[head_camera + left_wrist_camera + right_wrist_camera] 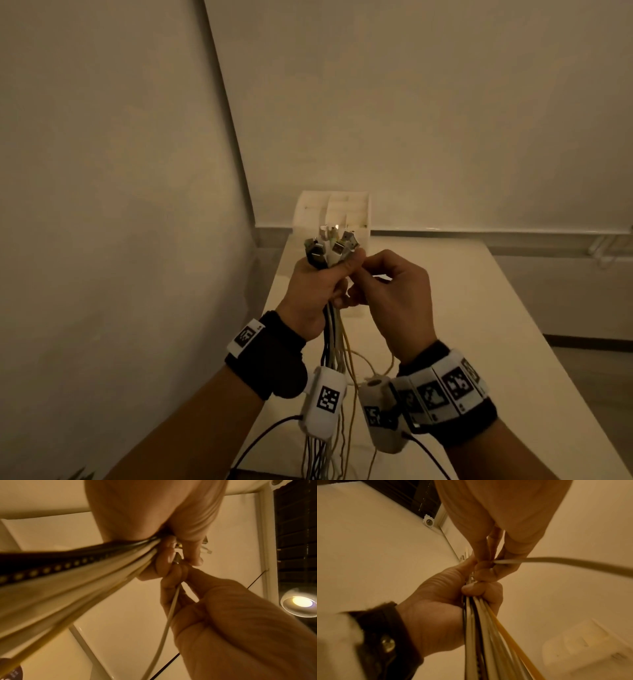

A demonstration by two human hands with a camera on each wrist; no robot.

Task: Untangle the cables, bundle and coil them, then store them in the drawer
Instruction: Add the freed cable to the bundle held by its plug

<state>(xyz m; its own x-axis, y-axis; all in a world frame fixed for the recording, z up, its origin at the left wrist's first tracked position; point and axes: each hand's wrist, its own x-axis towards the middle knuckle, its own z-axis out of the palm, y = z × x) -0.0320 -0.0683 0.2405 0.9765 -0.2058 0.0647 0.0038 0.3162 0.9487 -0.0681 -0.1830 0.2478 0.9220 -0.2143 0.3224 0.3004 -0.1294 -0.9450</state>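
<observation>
Both hands up over the worktop, cables gathered in the left fist.

On the left, the left hand has its grip wrapped tight round the bundle of cables, plug ends fanning out above the fist, the black, white and yellow strands hanging down between the wrists toward the worktop edge. Right beside it, touching, the right hand has its grip pinched on a single white cable close to the bundle's top, that strand trailing away on its own. Behind both hands, a white drawer unit sits at the far end against the wall.
</observation>
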